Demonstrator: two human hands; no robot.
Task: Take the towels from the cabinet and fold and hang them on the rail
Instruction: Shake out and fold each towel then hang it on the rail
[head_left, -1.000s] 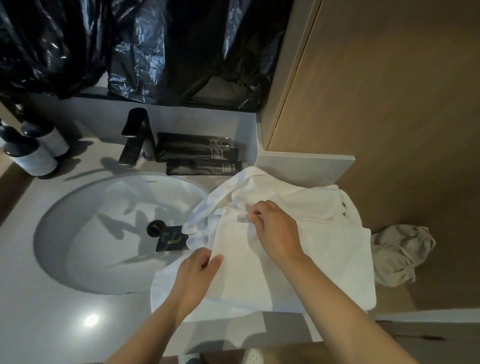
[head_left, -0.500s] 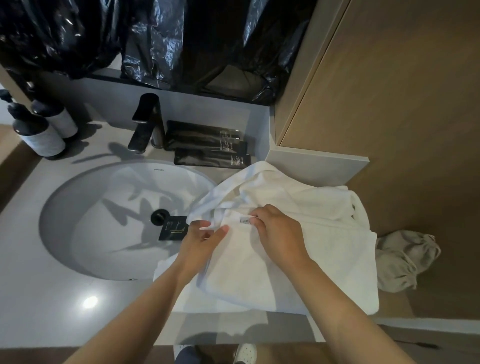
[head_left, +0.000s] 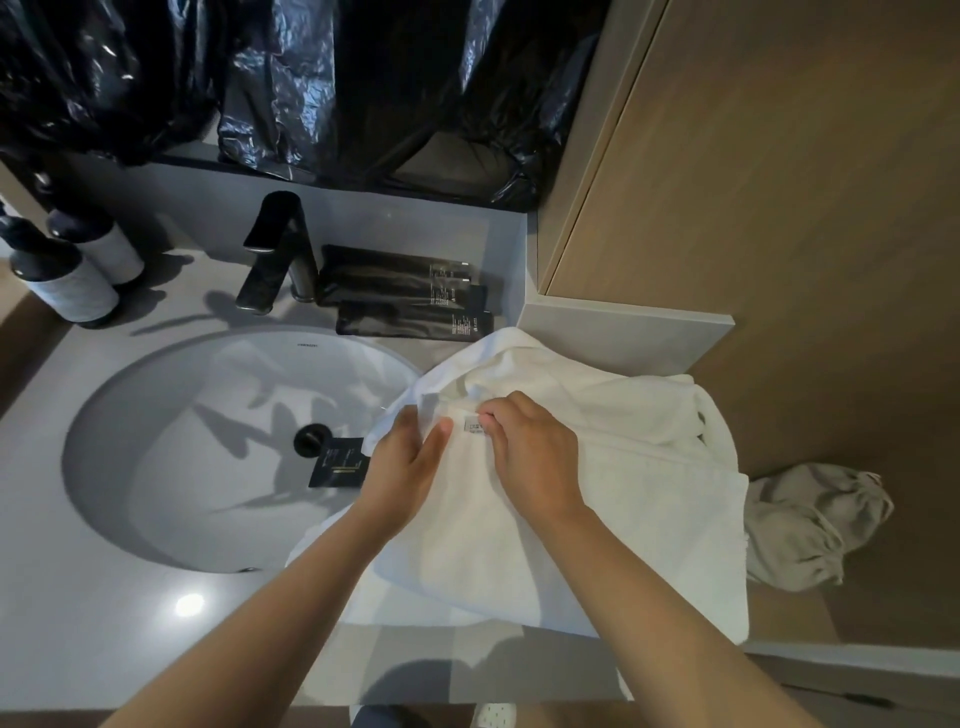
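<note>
Closest to the camera, the white towel (head_left: 597, 519) lies spread on the right end of the grey tabletop (head_left: 78, 623), its near edge hanging over the front lip and its left part lapping over the rim of the sink basin (head_left: 156, 441). Both hands work at its upper middle. The left hand (head_left: 410, 457) pinches a raised fold between thumb and fingers, and the right hand (head_left: 535, 457) has its fingers curled down, nipping the cloth just beside the small sewn label (head_left: 474, 426). This looks like the start of a fold, with hanging yet to come.

Several things could spoil it. The far side is bunched, so a fold pulled from this grip may come out crooked. A tug toward the body could slide the overhanging part off onto the floor, where a grey cloth (head_left: 810, 530) already lies. A tug leftward could drop the corner into the basin, onto the black card (head_left: 337, 462) by the drain (head_left: 312, 439).

Farther back stand the black faucet (head_left: 275, 254), dark sachets (head_left: 410, 296) and two bottles (head_left: 67, 283).
</note>
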